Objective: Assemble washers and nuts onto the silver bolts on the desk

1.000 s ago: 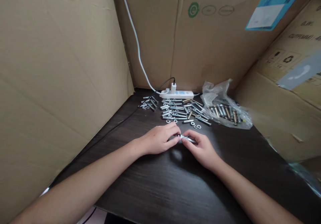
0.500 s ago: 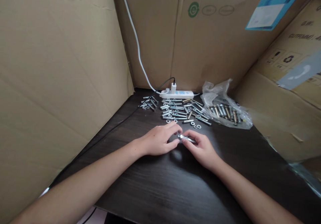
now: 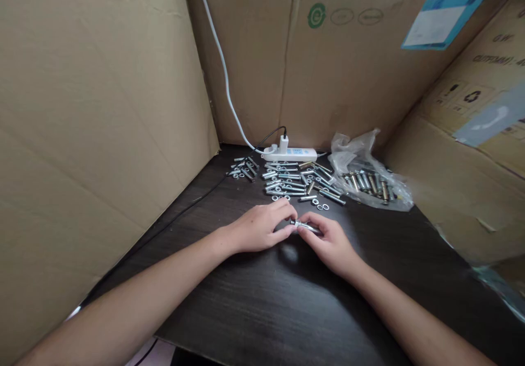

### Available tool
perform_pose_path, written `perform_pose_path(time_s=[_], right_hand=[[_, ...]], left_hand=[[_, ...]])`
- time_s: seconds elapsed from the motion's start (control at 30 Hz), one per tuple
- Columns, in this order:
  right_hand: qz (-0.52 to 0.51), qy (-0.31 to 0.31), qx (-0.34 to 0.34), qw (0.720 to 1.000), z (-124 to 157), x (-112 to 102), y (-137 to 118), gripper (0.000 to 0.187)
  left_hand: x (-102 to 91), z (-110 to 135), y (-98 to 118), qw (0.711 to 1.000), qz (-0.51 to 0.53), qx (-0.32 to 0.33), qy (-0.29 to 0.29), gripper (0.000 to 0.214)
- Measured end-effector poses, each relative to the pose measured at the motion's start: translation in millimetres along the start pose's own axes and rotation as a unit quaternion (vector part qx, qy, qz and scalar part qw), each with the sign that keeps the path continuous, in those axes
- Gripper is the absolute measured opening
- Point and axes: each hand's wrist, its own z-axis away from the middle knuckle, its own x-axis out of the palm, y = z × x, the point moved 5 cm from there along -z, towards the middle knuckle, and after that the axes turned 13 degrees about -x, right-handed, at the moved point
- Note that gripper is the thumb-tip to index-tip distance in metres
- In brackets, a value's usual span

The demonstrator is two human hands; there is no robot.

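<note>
Right hand pinching a bolt, left hand fingertips closed on its end, above dark table

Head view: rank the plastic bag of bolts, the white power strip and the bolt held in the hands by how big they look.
1. plastic bag of bolts, clearly the largest.
2. white power strip, though it lies farthest from the camera.
3. bolt, pinched between the left hand and right hand; partly covered, so its full length is unsure.
</note>
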Motion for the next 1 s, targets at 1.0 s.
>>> perform_pose_path(time_s=[1.0], right_hand=[[-0.012, -0.006, 0.011, 1.0, 0.2, 1.4, 2.7, 0.019]], left_hand=[[0.7, 0.4, 2.3, 1.0, -0.01, 0.018, 0.002, 0.014]])
